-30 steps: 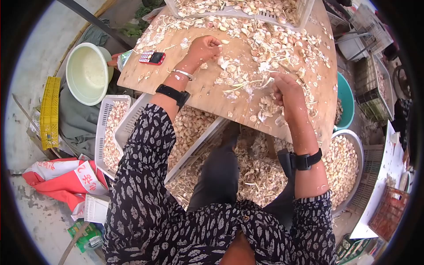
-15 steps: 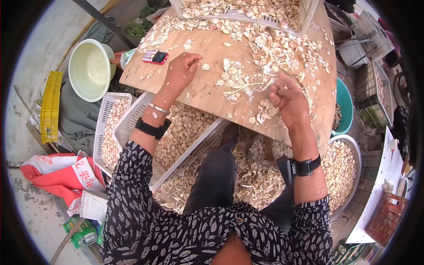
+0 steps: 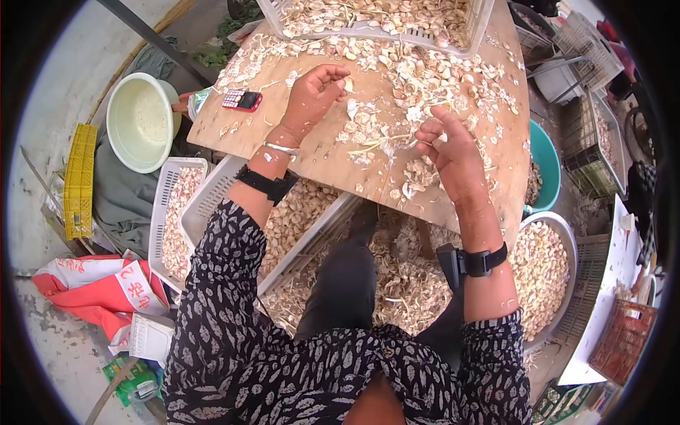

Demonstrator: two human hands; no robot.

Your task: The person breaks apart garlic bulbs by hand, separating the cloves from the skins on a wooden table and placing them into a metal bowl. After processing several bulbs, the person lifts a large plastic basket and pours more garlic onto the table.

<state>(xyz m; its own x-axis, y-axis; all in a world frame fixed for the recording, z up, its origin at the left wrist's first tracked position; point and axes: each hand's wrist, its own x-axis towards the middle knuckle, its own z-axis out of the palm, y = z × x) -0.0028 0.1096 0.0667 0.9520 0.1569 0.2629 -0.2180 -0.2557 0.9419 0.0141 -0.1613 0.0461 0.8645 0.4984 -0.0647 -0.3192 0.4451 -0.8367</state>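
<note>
My left hand (image 3: 315, 100) is over the wooden table (image 3: 283, 117), its fingers closed on a pale garlic clove (image 3: 348, 84) at the fingertips. My right hand (image 3: 453, 157) hovers over the table's near right part with its index finger stretched out, the other fingers loosely bent and nothing visible between them. Just beyond and between the hands lies a pile of garlic cloves (image 3: 425, 83) with loose skins and dry stems (image 3: 382, 144).
A white crate (image 3: 476, 28) of garlic stands at the table's far edge. A red phone (image 3: 242, 100) lies at the left. Crates of cloves (image 3: 297, 216) sit below the table, with a teal basin (image 3: 544, 166) and a metal bowl (image 3: 572, 265) at the right.
My left hand has moved right and slightly forward, and a clove now shows at its fingertips. My right hand has shifted a little to the left. The whole view has shifted slightly.
</note>
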